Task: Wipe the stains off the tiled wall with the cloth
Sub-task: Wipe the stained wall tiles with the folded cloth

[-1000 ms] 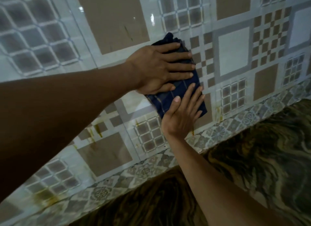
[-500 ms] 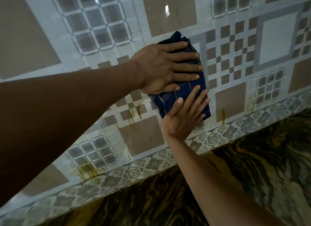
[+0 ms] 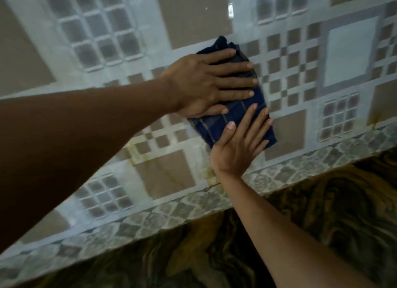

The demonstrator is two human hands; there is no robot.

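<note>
Against the tiled wall (image 3: 189,19), both hands press a folded cloth (image 3: 234,118) flat, approx. mid-frame. Much of the cloth is hidden: the left hand (image 3: 204,86) covers its upper half, the right hand (image 3: 238,146) its lower right part, so only a dark tuft at the top, a strip between the hands and the bottom right corner show. The left forearm fills the frame's left side and blocks the wall behind it; both arms are cut off at the frame edges.

The cloth is dark navy w/ thin pale check lines, folded into a rough oblong tilted down to the right. Left fingers (image 3: 236,81) lie straight and spread, pointing right, palm down on the fabric; right fingers (image 3: 253,124) are likewise extended, pointing up and right, laid flat. Neither hand curls round the cloth.

Yellow-brown stains (image 3: 137,152) streak the grout lines left of and below the cloth, w/ another drip (image 3: 211,178) just beside the right wrist and one (image 3: 374,119) near the right edge. Wall detail is soft and blurred, so fainter marks possibly go unseen. Below the patterned border runs a dark swirled bench (image 3: 322,212).
</note>
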